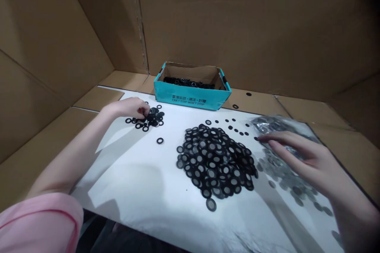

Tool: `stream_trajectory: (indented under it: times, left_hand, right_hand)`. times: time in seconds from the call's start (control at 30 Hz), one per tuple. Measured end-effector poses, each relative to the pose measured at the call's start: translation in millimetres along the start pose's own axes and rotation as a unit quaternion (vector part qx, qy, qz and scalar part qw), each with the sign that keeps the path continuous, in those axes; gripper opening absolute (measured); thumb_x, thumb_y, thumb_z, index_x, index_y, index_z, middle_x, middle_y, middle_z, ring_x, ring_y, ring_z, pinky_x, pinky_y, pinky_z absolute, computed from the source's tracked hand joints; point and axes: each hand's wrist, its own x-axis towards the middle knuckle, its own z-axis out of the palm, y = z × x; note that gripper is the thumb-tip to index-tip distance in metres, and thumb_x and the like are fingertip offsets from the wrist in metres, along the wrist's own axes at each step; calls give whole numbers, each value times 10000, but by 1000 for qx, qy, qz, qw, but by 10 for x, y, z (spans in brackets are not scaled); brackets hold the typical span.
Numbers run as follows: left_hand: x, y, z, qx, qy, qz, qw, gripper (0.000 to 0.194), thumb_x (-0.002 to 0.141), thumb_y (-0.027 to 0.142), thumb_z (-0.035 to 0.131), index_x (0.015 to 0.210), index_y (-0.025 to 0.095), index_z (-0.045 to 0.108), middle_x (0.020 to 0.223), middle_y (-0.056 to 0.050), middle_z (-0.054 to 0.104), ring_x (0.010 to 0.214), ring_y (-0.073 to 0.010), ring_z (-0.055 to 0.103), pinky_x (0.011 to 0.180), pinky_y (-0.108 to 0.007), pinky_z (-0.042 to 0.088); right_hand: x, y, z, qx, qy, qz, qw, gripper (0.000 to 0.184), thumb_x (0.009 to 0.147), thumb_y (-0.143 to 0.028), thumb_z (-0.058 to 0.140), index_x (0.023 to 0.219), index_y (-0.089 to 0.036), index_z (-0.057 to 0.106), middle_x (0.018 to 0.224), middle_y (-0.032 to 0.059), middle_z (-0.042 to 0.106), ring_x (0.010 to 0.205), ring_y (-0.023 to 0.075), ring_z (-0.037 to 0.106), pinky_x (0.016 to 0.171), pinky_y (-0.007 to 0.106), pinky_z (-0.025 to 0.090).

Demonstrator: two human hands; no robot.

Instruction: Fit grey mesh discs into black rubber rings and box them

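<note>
A big heap of black rings with mesh centres (216, 162) lies in the middle of a white sheet (142, 182). My left hand (130, 107) reaches to the far left, its fingers curled at the edge of a small pile of black rings (150, 118); I cannot make out if it grips one. My right hand (299, 154) lies at the right with fingers stretched out flat over a spread of grey mesh discs (282, 170), its fingertips touching the sheet near a few small black dots (237, 126).
A teal cardboard box (190, 97) holding black rings stands at the back of the sheet. A clear bag of discs (273, 124) lies behind my right hand. Brown cardboard walls (237, 27) surround the work surface. One single ring (160, 140) lies apart.
</note>
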Motion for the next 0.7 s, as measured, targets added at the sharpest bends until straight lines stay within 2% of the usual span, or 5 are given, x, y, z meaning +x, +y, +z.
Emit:
stream_trajectory:
  times: [0.17, 0.33, 0.47, 0.6, 0.7]
  left_hand:
    - [-53, 47, -72, -59, 52, 31, 996, 156, 768, 266, 557, 843, 185, 667, 764, -4, 669, 696, -125, 600, 618, -193, 388]
    - [-110, 342, -67, -163, 74, 121, 976, 204, 827, 310, 546, 911, 140, 618, 884, -51, 684, 780, -120, 644, 710, -185, 495]
    - [-125, 656, 9, -309, 119, 236, 914, 79, 805, 190, 612, 847, 123, 615, 825, -63, 675, 736, -115, 640, 693, -199, 532]
    - [-144, 885, 89, -393, 139, 300, 858, 52, 797, 92, 640, 837, 123, 628, 816, -69, 679, 755, -121, 664, 704, -211, 546]
    - [-166, 986, 136, -420, 139, 335, 832, 73, 802, 79, 648, 851, 131, 637, 830, -77, 688, 786, -132, 677, 731, -224, 555]
  right_hand:
    - [48, -103, 49, 14, 15, -1, 1000, 207, 851, -400, 567, 850, -236, 693, 926, 63, 717, 874, 209, 667, 759, 318, 512]
    - [156, -423, 239, 49, 25, -80, 995, 153, 873, -323, 548, 839, -239, 670, 859, 41, 713, 802, 186, 662, 714, 312, 515]
    - [217, -827, 511, 87, 2, -163, 983, 108, 882, -213, 549, 886, -237, 655, 838, 20, 706, 755, 149, 658, 690, 281, 512]
    - [264, -1149, 747, 132, 39, -192, 972, 86, 871, -162, 568, 884, -210, 638, 799, 14, 687, 729, 132, 644, 674, 261, 510]
    - [277, -1265, 834, 158, 67, -229, 958, 61, 848, -151, 609, 869, -202, 635, 784, 15, 676, 722, 131, 639, 672, 261, 513]
